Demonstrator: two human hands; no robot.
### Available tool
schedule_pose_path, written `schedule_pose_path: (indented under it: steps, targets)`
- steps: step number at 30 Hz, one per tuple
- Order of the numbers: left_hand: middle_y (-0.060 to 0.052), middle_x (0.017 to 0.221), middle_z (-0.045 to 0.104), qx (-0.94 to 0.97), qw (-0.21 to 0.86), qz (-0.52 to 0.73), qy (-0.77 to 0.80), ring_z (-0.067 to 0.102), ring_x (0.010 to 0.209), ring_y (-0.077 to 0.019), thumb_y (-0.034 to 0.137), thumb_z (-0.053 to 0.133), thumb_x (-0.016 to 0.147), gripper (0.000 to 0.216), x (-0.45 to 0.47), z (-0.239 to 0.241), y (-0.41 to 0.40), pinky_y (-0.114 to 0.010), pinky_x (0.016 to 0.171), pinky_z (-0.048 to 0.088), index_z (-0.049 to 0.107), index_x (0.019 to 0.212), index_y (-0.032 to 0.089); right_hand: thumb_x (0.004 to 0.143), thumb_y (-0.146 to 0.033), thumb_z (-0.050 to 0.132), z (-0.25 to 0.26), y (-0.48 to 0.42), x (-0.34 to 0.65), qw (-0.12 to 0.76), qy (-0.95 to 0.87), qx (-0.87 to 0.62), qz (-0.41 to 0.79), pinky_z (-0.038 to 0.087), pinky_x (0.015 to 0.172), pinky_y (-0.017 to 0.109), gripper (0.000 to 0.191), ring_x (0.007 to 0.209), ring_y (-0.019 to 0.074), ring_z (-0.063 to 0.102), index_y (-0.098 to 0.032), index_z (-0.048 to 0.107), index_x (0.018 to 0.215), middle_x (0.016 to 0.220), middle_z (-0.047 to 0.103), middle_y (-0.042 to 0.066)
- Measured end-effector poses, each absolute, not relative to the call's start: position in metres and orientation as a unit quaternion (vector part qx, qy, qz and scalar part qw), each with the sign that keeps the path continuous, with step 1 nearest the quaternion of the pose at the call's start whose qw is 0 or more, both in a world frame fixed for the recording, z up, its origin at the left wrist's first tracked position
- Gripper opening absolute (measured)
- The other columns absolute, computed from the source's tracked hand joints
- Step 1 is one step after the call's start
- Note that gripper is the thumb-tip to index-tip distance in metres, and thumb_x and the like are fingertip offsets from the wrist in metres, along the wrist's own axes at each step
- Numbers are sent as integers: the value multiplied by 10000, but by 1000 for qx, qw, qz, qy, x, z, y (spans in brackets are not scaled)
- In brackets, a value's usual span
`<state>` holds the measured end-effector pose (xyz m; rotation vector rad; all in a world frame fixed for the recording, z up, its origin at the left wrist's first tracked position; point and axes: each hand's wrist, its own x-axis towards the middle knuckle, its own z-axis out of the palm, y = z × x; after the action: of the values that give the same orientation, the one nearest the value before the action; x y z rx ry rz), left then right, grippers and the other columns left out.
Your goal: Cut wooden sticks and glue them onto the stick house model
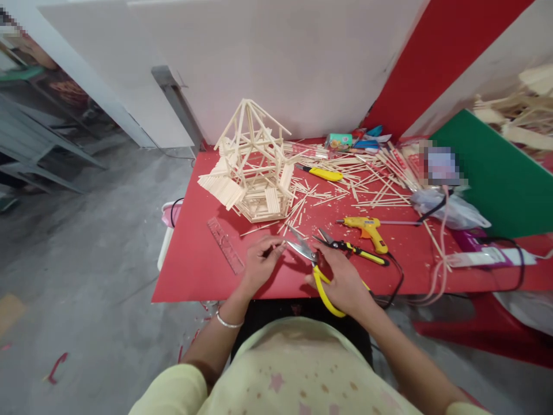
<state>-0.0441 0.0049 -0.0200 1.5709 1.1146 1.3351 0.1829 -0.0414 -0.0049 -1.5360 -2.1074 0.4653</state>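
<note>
My right hand (343, 279) grips yellow-handled scissors (322, 285) over the front of the red table (181, 276). Their blades are spread and point toward my left hand (262, 262). That hand is closed in a pinch, with the tip of a small pale wooden stick (283, 244) showing at the fingertips, close by the blades. Behind the hands stands a model house of thin wooden sticks (254, 167), with a pointed open frame on top. A clear plastic ruler (224, 245) lies left of my left hand.
Black-and-yellow cutters (363, 253) and a yellow glue gun (367, 227) lie to the right, with cords nearby. A yellow utility knife (324, 173) rests among loose wooden sticks (380, 184). A green board (510, 178) leans at the far right. A white wall (276, 63) backs the table.
</note>
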Motion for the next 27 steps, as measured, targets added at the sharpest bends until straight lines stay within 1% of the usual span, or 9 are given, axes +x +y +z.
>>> schedule_pose_path:
  steps: [3,6,10,16,22,27]
  targets:
    - [-80,933,746,636,377,520,429,685,886,-202,215,641,908,128,-41,-19,5,-333,806,539,766,905,193,921,-471,592,1,-38,177,187,-783,-564,181,534,868,413,569,1012,294,664,-217,518,1425,1181,657,149]
    - [-77,920,751,644,368,515,429,692,882,-209,170,618,892,152,-42,-17,4,-347,805,549,768,885,198,918,-472,606,2,-35,173,155,-793,-562,178,532,855,393,567,1020,289,664,-254,521,1434,1165,655,134]
    - [-69,880,742,653,357,515,426,687,839,-196,160,613,888,161,-45,-14,4,-327,766,547,763,841,194,906,-479,626,3,-31,169,152,-794,-561,180,528,853,387,560,1014,286,666,-264,540,1415,1137,659,123]
    - [-61,880,721,668,355,505,416,678,840,-183,147,612,905,163,-46,-15,6,-313,760,533,769,892,194,920,-491,603,6,-31,170,150,-790,-561,196,523,860,383,534,1005,279,676,-262,549,1399,1169,659,126]
    - [-61,877,735,671,359,502,411,682,830,-185,152,614,902,182,-47,-19,7,-310,748,539,787,908,207,888,-567,632,6,-33,171,131,-789,-568,195,521,829,379,603,991,283,680,-266,546,1403,1187,658,128]
    - [-62,860,730,665,368,498,416,684,831,-189,148,618,892,184,-48,-17,5,-310,763,540,792,894,206,886,-562,638,5,-36,170,141,-790,-557,214,515,847,380,617,1006,279,671,-252,537,1410,1175,658,123]
